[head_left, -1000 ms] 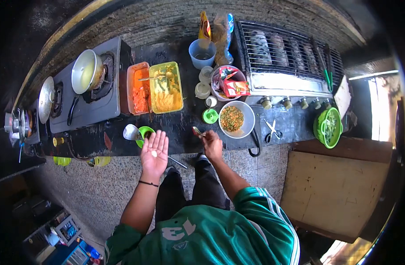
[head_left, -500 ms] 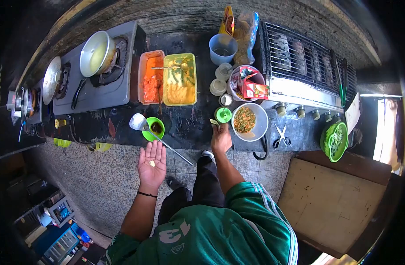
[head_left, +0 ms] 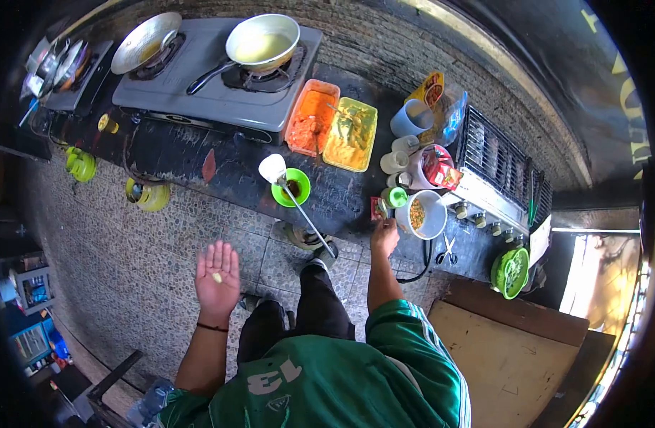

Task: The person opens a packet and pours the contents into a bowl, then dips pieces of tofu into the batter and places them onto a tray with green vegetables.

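My left hand (head_left: 218,280) is held palm up over the floor, fingers stretched out flat. A small pale piece (head_left: 217,277), like a garlic clove, lies on the palm. My right hand (head_left: 384,240) is at the front edge of the counter, its fingers closed on a small red packet (head_left: 375,207). Beside the packet are a small green-topped container (head_left: 397,197) and a white bowl (head_left: 434,215) of chopped orange and green bits. To the left, a long-handled ladle (head_left: 272,168) rests across a green bowl (head_left: 304,187) of dark sauce.
A stove (head_left: 188,78) carries a saucepan (head_left: 260,43) of pale liquid and a wok (head_left: 145,43). Tubs of orange-red paste (head_left: 312,114) and yellow paste (head_left: 350,135) stand beside it. Further right are a grill (head_left: 488,146), scissors (head_left: 447,251) and a green basket (head_left: 511,274).
The view has swung left, showing more of the stove. The packet in my right hand now shows its red side. My left hand, still flat with the pale piece, is further from the green bowl.
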`<move>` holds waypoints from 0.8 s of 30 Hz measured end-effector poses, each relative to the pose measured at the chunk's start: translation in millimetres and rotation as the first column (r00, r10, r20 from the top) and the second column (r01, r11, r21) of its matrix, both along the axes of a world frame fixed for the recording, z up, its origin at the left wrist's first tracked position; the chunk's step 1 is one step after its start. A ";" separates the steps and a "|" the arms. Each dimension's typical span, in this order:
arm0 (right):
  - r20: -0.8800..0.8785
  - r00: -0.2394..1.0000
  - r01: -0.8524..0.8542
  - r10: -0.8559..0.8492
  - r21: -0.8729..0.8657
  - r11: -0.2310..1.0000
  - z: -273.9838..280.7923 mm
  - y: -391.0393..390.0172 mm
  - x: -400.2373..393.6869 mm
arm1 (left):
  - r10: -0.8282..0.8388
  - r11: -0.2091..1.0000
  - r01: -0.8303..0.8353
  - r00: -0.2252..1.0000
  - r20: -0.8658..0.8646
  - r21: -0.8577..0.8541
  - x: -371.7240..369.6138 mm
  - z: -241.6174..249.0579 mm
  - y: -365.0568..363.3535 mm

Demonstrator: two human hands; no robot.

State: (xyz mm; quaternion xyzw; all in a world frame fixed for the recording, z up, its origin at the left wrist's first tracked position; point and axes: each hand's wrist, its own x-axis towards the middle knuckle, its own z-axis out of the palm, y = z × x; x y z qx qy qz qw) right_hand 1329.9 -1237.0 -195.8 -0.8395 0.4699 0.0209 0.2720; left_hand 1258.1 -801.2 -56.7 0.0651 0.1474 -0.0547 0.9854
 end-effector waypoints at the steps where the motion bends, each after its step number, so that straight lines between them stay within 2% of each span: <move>1: -0.002 1.000 -0.020 0.020 -0.034 0.999 -2.6 0.0 -2.3 | 0.033 0.999 -0.033 0.999 -0.040 0.003 -12.6 -5.0 12.8; 3: 0.002 1.000 -0.031 0.031 -0.073 0.997 -5.7 0.0 -7.3 | 0.101 0.995 -0.098 0.985 -0.137 0.025 -32.9 -9.4 31.2; 6: 0.031 0.998 -0.050 0.054 -0.121 0.991 -5.3 6.1 -17.0 | 0.161 0.987 -0.160 0.972 -0.171 0.020 -51.8 -8.3 39.8; 7: -0.015 0.998 -0.062 0.061 -0.084 0.995 -2.9 8.2 -21.6 | 0.151 0.988 -0.153 0.981 -0.122 -0.005 -54.3 -10.8 41.1; 10: -0.001 0.988 -0.157 0.157 -0.017 0.987 3.0 18.6 -53.4 | 0.226 0.974 -0.226 0.963 -0.148 0.021 -57.6 -7.4 31.2; 11: -0.047 0.976 -0.213 0.211 -0.051 0.976 27.5 35.1 -60.3 | 0.266 0.963 -0.268 0.947 -0.181 0.012 -54.0 5.4 22.9; 12: -0.113 0.931 -0.345 0.346 0.031 0.938 86.8 64.0 -57.7 | 0.314 0.947 -0.320 0.926 -0.211 0.003 -48.1 17.8 15.6; 13: -0.008 0.855 -0.519 0.519 0.006 0.855 92.1 77.0 -63.9 | 0.305 0.944 -0.314 0.948 -0.095 -0.101 -47.1 21.9 14.5; 14: 0.215 0.633 -0.735 0.744 -0.134 0.664 99.1 91.7 -66.6 | 0.295 0.939 -0.285 0.955 0.027 -0.193 -46.5 23.1 14.1; 15: 0.328 0.411 -0.840 0.851 -0.225 0.493 119.6 117.5 -56.6 | 0.359 0.919 -0.348 0.933 0.030 -0.186 -45.2 30.6 14.4; 16: 0.410 0.164 -0.887 0.897 -0.336 0.316 147.5 148.4 -47.0 | 0.380 0.912 -0.367 0.924 0.038 -0.183 -43.2 41.0 14.3; 17: 0.453 0.039 -0.936 0.890 -0.295 0.191 177.2 182.1 -39.0 | 0.400 0.904 -0.385 0.915 0.048 -0.186 -46.5 51.0 12.7; 18: 0.497 -0.089 -0.963 0.863 -0.263 0.052 203.5 217.6 -32.6 | 0.460 0.876 -0.442 0.886 0.059 -0.195 -53.3 60.7 14.2; 19: 0.497 -0.165 -0.959 0.852 -0.283 -0.021 221.2 252.3 -30.1 | 0.477 0.874 -0.463 0.876 0.076 -0.150 -61.6 71.3 22.0; 21: 0.534 -0.544 -0.827 0.647 -0.470 -0.308 250.8 329.6 -37.0 | 0.580 0.815 -0.572 0.805 0.126 -0.096 -82.5 85.4 45.8; 23: 0.496 -0.717 -0.696 0.490 -0.541 -0.472 280.1 400.1 -63.8 | 0.568 0.819 -0.567 0.780 0.263 -0.089 -115.6 92.9 75.6; 24: 0.449 -0.800 -0.600 0.398 -0.589 -0.541 287.8 436.0 -82.4 | 0.628 0.766 -0.639 0.722 0.289 -0.070 -134.9 98.9 94.6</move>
